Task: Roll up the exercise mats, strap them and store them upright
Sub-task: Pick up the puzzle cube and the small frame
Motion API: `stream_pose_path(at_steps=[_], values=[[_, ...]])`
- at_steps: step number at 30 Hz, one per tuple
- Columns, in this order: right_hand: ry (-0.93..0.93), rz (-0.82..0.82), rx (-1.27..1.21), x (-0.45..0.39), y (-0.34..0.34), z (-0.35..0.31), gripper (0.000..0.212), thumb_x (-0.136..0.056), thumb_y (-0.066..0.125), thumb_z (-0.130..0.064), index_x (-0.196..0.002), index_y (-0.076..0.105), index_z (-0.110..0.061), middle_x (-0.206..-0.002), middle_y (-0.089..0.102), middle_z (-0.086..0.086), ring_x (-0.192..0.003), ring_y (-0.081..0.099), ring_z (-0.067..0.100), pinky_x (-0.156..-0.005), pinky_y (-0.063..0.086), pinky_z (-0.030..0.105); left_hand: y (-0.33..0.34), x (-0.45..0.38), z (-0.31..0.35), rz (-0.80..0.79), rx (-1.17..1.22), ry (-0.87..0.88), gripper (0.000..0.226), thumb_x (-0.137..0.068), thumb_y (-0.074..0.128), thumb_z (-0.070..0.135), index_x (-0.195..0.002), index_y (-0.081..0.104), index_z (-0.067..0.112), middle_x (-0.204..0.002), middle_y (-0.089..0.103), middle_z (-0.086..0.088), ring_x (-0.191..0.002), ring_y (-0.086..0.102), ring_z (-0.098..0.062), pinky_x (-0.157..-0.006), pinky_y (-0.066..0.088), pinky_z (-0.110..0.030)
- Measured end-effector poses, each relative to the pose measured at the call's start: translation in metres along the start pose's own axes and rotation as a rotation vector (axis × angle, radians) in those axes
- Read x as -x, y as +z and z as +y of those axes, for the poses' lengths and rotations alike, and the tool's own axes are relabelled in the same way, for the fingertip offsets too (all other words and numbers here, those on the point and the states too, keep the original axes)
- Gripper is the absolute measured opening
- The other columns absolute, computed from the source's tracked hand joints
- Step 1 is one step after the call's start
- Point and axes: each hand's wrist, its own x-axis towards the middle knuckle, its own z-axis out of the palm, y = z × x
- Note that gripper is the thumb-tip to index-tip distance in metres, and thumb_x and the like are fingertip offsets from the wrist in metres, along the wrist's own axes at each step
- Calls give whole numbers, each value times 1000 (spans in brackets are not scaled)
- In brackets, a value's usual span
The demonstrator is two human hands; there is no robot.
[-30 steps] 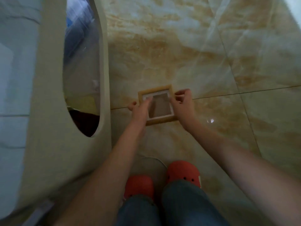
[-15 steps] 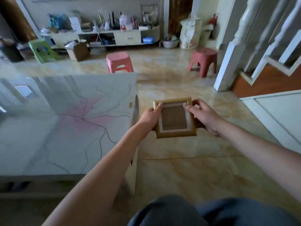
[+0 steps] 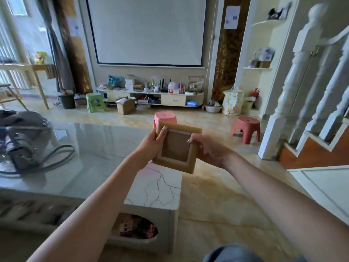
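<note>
Across the far wall, a white projection screen point(image 3: 149, 31) is hanging above a low media cabinet point(image 3: 151, 95) crowded with small items. Below and to the left, a glossy marble-patterned table point(image 3: 94, 148) is carrying a dark bag point(image 3: 22, 140) with a looping strap. Beyond the table, a pink stool point(image 3: 164, 117) and a red stool point(image 3: 246, 127) are standing on the tiled floor point(image 3: 217, 195), with a white stair balustrade point(image 3: 294, 87) rising at the right. Centrally, a small wooden picture frame point(image 3: 176, 148) is being held tilted above the table's right edge, between the two hands. The left hand point(image 3: 151, 144) is gripping the frame's left edge, thumb lying on its front; the right hand point(image 3: 209, 148) is gripping its right edge, fingers curled round it. No exercise mat is appearing in view.
</note>
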Motion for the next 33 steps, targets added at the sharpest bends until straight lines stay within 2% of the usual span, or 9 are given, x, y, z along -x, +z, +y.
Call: stream_pose_path(at_steps=[3,4,8,13,17,21,28,30,33], values=[[7,-85,-8,-7,26,-4,6,-85,49,-8,-90,52,-9,-57,60,-2,-53,60,7,-52,50,20,-29,5,1,-13,9,13,40,-100,32,51,-123,50,25,-110,61,1,-106,58,-17,-90,47,-32],[6,-98,-29,-14,31,-5,22,-80,54,-14,-101,54,-8,-71,65,3,-65,65,11,-60,55,23,-36,2,3,-17,8,10,36,-100,31,49,-121,50,25,-109,61,1,-106,57,-18,-94,46,-34],[20,-113,-37,-54,39,-5,41,-83,61,-26,-119,52,-9,-104,59,15,-95,60,25,-79,56,32,-51,-27,-3,33,-24,3,33,-102,31,44,-114,51,21,-103,60,-1,-101,56,-19,-88,43,-31],[-2,9,-33,-152,15,12,32,-84,63,-31,-106,63,-8,-104,65,21,-94,63,30,-89,53,46,-41,-106,-43,147,-77,-119,47,-99,33,51,-108,61,14,-99,67,-7,-93,62,-23,-81,51,-33],[-32,76,-17,-253,-17,55,40,-71,66,-34,-102,65,-9,-92,68,15,-85,66,27,-72,57,38,-17,-189,-103,265,-1,-216,39,-100,36,46,-98,60,15,-81,63,3,-73,58,-11,-61,46,-23],[-60,154,25,-345,-54,110,6,-86,68,-21,-88,71,-16,-92,71,13,-92,67,31,-84,56,44,18,-275,-182,418,-34,-190,34,-100,40,42,-94,56,12,-76,57,5,-71,55,-13,-52,38,-15],[-151,272,-13,-446,-93,178,3,-78,75,-18,-81,74,-18,-80,73,2,-83,68,14,-77,55,21,64,-362,-272,480,34,-91,22,-101,44,34,-100,43,12,-85,54,0,-73,51,-9,-63,41,-26],[-169,307,-28,-468,-105,181,15,-68,76,-32,-78,75,-20,-84,73,12,-90,69,28,-85,57,39,75,-376,-281,434,-34,-68,44,-92,55,46,-117,39,13,-105,53,-4,-94,53,-16,-82,44,-31],[-173,341,-31,-497,-123,184,20,-72,71,-36,-82,73,-18,-89,70,17,-94,67,33,-90,53,47,86,-392,-285,285,-269,-115,127,-61,70,71,-152,-1,17,-148,27,-6,-137,27,-19,-115,24,-35]])
